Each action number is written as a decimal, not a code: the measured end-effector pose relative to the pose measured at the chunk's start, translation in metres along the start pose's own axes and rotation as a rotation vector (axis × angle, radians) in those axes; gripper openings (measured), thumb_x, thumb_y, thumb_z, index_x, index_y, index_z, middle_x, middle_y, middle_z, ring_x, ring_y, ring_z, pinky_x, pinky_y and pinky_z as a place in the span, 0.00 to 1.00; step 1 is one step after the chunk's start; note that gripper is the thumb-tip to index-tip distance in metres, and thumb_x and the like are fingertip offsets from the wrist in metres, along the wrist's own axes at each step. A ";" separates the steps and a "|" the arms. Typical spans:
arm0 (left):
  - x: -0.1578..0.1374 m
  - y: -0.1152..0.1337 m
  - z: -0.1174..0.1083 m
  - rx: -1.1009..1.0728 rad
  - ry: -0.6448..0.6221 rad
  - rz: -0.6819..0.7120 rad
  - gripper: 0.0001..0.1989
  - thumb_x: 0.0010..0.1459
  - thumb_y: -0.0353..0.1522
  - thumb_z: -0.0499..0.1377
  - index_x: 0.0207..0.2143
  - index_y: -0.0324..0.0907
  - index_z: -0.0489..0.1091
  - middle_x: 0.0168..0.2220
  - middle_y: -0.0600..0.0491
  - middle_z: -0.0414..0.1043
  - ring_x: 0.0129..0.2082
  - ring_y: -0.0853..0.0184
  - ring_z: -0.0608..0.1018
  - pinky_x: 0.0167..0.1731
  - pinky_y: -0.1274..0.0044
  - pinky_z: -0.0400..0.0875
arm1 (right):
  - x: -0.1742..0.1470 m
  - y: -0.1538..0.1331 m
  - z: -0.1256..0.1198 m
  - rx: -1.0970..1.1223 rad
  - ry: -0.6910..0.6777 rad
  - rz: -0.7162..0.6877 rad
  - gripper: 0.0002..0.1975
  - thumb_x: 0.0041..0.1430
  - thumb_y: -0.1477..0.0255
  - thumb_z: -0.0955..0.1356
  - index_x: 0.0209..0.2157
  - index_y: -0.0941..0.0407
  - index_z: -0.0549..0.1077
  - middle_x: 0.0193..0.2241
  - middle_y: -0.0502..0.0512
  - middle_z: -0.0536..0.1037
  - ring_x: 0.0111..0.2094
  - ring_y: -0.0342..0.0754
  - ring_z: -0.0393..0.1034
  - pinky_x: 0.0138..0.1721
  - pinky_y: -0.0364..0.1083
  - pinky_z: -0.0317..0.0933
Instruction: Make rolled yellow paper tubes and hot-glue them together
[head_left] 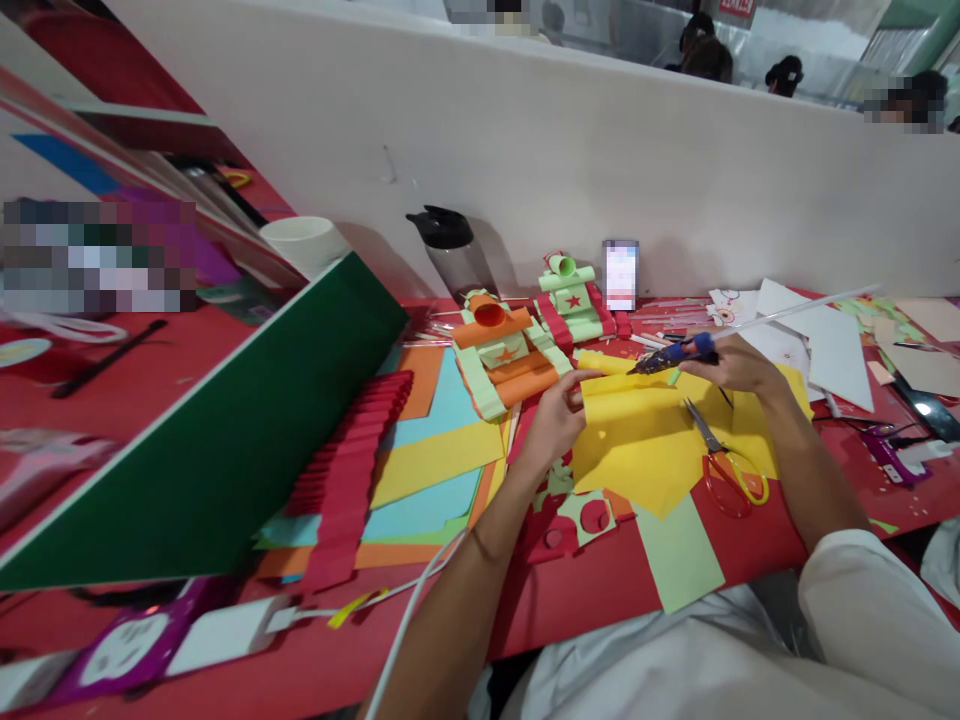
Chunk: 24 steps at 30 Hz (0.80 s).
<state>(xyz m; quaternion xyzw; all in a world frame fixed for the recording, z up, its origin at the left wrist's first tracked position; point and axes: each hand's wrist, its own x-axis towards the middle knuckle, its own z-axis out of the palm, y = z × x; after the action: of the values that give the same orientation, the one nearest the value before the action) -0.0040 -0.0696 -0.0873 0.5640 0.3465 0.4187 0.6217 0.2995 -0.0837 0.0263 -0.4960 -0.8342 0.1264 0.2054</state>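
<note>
My right hand is closed round a blue hot glue gun, its nozzle pointing left over a large sheet of yellow paper. A long clear glue stick juts from the gun's rear. My left hand grips the left edge of the yellow paper, near a rolled edge along its top. Scissors with red and yellow handles lie on the paper's right part. Below the sheet lie a light green paper piece and red paper scraps.
Two folded-paper models, one orange and green, one red and green, stand behind. Further back are a bottle and a phone. Left are a leaning green board, pleated red paper and a purple power strip. A white cable passes my left forearm.
</note>
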 end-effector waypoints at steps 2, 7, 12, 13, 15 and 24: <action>0.000 0.000 0.001 -0.012 -0.006 -0.010 0.35 0.47 0.33 0.71 0.60 0.43 0.72 0.35 0.52 0.84 0.38 0.57 0.86 0.37 0.72 0.80 | 0.001 -0.002 0.004 -0.009 -0.003 -0.005 0.19 0.68 0.52 0.67 0.32 0.53 0.75 0.31 0.53 0.76 0.31 0.50 0.69 0.34 0.48 0.59; 0.001 -0.002 0.002 -0.034 -0.023 -0.015 0.37 0.46 0.32 0.71 0.61 0.40 0.71 0.34 0.51 0.84 0.36 0.57 0.86 0.35 0.73 0.79 | 0.008 -0.019 0.017 -0.067 0.018 -0.089 0.23 0.70 0.50 0.65 0.32 0.54 0.74 0.31 0.57 0.76 0.32 0.52 0.68 0.34 0.49 0.58; 0.001 -0.004 0.005 -0.025 -0.012 -0.029 0.37 0.45 0.32 0.71 0.60 0.39 0.72 0.32 0.52 0.83 0.34 0.59 0.85 0.34 0.74 0.79 | 0.013 -0.034 0.025 -0.103 0.013 -0.124 0.22 0.70 0.49 0.65 0.33 0.53 0.74 0.34 0.59 0.78 0.34 0.54 0.70 0.36 0.49 0.60; 0.001 -0.004 0.006 -0.027 -0.011 -0.030 0.37 0.44 0.32 0.72 0.59 0.39 0.72 0.32 0.53 0.83 0.34 0.59 0.85 0.34 0.74 0.79 | 0.013 -0.035 0.026 -0.121 0.006 -0.123 0.22 0.70 0.49 0.66 0.33 0.53 0.74 0.35 0.60 0.79 0.35 0.54 0.71 0.37 0.49 0.60; 0.001 -0.003 0.007 -0.035 -0.012 -0.035 0.37 0.44 0.32 0.72 0.59 0.39 0.72 0.31 0.53 0.83 0.33 0.59 0.85 0.34 0.74 0.79 | 0.013 -0.037 0.026 -0.161 -0.004 -0.124 0.21 0.71 0.50 0.65 0.34 0.53 0.75 0.37 0.61 0.79 0.37 0.55 0.72 0.39 0.49 0.60; 0.002 -0.004 0.004 -0.032 -0.001 -0.002 0.36 0.44 0.31 0.72 0.59 0.41 0.74 0.30 0.55 0.81 0.32 0.62 0.84 0.34 0.75 0.78 | 0.012 -0.036 0.027 -0.147 -0.064 -0.102 0.20 0.72 0.53 0.65 0.34 0.53 0.74 0.35 0.58 0.78 0.35 0.54 0.69 0.36 0.50 0.58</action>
<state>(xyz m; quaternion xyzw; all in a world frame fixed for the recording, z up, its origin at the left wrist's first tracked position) 0.0013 -0.0696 -0.0911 0.5539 0.3399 0.4231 0.6314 0.2538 -0.0902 0.0201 -0.4623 -0.8715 0.0698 0.1481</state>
